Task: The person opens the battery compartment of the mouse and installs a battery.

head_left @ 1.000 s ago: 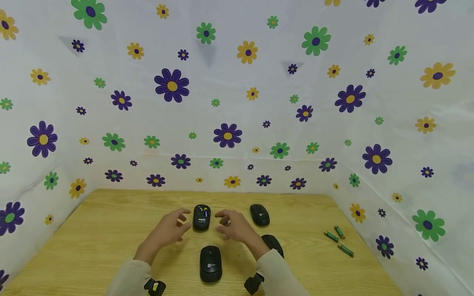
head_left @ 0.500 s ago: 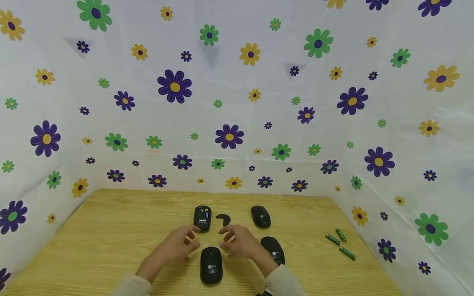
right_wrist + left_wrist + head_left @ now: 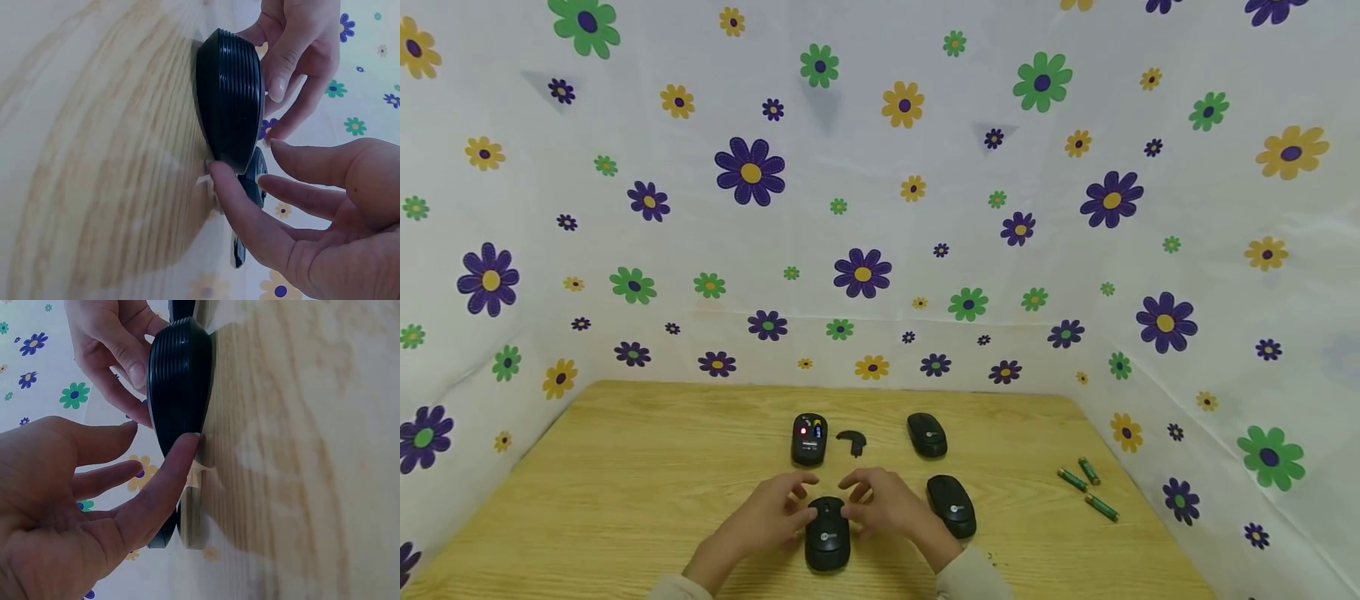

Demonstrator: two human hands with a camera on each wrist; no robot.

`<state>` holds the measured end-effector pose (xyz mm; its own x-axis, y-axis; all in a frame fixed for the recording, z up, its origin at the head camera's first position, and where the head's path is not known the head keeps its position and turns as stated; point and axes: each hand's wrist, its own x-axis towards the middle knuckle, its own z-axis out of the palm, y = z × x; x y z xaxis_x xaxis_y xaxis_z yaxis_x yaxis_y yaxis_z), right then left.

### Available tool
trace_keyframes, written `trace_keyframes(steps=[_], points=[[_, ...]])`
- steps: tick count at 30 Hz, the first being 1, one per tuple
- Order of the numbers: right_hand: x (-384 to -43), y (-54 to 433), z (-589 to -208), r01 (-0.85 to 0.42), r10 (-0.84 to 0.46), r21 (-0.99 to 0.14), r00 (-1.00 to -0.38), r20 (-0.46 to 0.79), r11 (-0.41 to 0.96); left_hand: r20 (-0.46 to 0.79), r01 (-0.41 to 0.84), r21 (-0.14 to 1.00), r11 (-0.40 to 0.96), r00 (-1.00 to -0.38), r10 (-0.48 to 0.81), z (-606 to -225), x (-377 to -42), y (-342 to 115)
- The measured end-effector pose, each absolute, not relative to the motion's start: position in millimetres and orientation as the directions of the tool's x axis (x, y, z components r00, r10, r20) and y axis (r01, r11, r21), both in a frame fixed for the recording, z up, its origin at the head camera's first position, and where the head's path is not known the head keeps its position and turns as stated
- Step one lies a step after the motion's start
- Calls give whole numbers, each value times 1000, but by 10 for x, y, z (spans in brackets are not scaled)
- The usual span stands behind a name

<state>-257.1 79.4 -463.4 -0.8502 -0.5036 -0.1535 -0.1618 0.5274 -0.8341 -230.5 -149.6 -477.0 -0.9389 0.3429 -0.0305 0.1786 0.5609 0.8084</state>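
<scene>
Left hand (image 3: 765, 515) up close, fingers loose, gripping nothing, overturned mouse (image 3: 808, 452) glowing red behind, and there's the near black mouse (image 3: 827, 546), face-up on the wooden table (image 3: 625, 467), smack between the hands, dark hooked piece (image 3: 853, 438) farther back, right hand (image 3: 886, 510) just as loose, ungripping, two more mice (image 3: 927, 435), three green batteries (image 3: 1102, 507).

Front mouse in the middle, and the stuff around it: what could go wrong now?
The front mouse might slip if lifted, because neither the left grip nor the right grip wraps around it. The upside-down mouse has an uncovered battery, which could maybe fall out if tipped. The green batteries lie loose, so a bump might roll them.
</scene>
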Motion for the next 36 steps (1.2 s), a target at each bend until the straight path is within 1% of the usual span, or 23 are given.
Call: trace_keyframes(steps=[4,9,18,24,30,36], points=[[-2571,790,-4639,-136,-510,-845,-842,-176,517,-15,187,819,542,-938,346,-4791,-2294,-1488],[-2571,780,-4656,-106,-504,-848,-839,-204,520,-28,170,832,528,-937,347,-4807,-2277,-1486],[-2572,767,-4688,-117,-521,-863,-833,-184,492,21,200,829,523,-944,328,-4862,-2239,-1450],[-2577,753,-4712,-158,-529,-861,-837,-143,483,3,161,833,529,-958,287,-4875,-2247,-1415],[-2563,728,-4694,-228,-528,-827,-844,-95,514,25,162,835,525,-966,258,-4882,-2270,-1402],[-2569,709,-4673,-225,-505,-827,-860,-80,515,51,172,849,499,-968,248,-4868,-2285,-1384]])
